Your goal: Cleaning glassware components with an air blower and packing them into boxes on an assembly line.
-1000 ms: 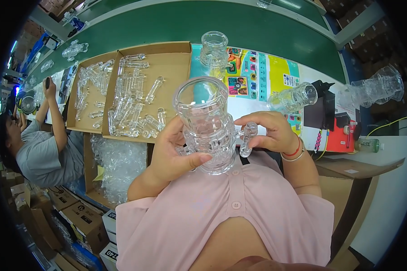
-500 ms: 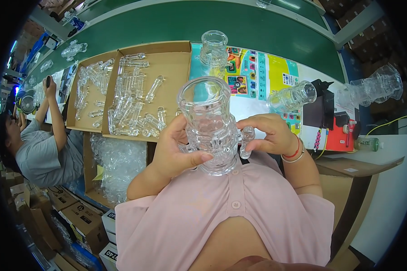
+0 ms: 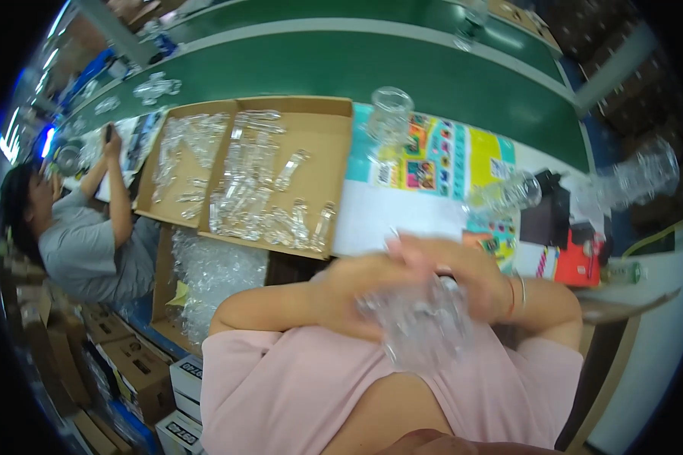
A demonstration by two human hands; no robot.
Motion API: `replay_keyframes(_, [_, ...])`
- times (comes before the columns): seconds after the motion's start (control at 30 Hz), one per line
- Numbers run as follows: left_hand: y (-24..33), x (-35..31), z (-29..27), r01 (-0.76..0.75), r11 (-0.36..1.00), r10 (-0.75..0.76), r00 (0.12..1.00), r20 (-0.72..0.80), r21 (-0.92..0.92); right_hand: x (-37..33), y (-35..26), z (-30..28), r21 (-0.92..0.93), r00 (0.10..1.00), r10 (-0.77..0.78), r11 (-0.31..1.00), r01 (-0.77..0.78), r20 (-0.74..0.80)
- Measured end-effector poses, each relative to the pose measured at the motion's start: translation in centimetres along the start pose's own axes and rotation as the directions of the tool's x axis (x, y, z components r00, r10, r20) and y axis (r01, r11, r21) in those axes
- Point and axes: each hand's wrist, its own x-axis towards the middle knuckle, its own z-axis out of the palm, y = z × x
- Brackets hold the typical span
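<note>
Close to my chest, a clear ribbed cup [image 3: 425,326] is tilted downward and smeared by motion. My left hand [image 3: 353,292] is closed around its left side. On the other side my right hand [image 3: 470,273] curls over its upper end, and the fingers of both hands meet there. The small clear knob piece by my right fingers cannot be made out now. Ahead stands another clear ribbed cup [image 3: 390,117], and a similar clear vessel [image 3: 505,196] lies on its side to the right.
Two cardboard trays [image 3: 334,144] with many clear handle-like pieces lie left on the green table [image 3: 478,98]. Below them a carton holds clear plastic bags [image 3: 216,265]. Stacked clear vessels [image 3: 637,174] and a red box [image 3: 580,262] are at right. A co-worker [image 3: 91,243] works far left.
The cup has come down closer to my chest and swung from upright to tilted. My right hand has moved from its side to its upper end. The view has shifted.
</note>
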Motion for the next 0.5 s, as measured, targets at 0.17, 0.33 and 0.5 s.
replay_keyframes(0.17, [0.0, -0.2, 4.3, -0.398, 0.876, 0.412, 0.911, 0.007, 0.271, -3.8, -0.7, 1.8, -0.088, 0.947, -0.289, 0.949, 0.302, 0.138])
replay_keyframes(0.33, [-0.3, 0.3, 3.3, -0.314, 0.933, 0.317, 0.948, 0.010, 0.175, -3.5, 0.0, 1.3, -0.077, 0.981, -0.191, 0.978, 0.194, 0.041])
replay_keyframes(0.5, [-0.6, 3.9, -0.5, 0.431, 0.602, -0.674, 0.726, -0.137, -0.672, 1.7, 2.3, -0.7, 0.849, 0.694, 0.696, 0.468, -0.246, -0.183])
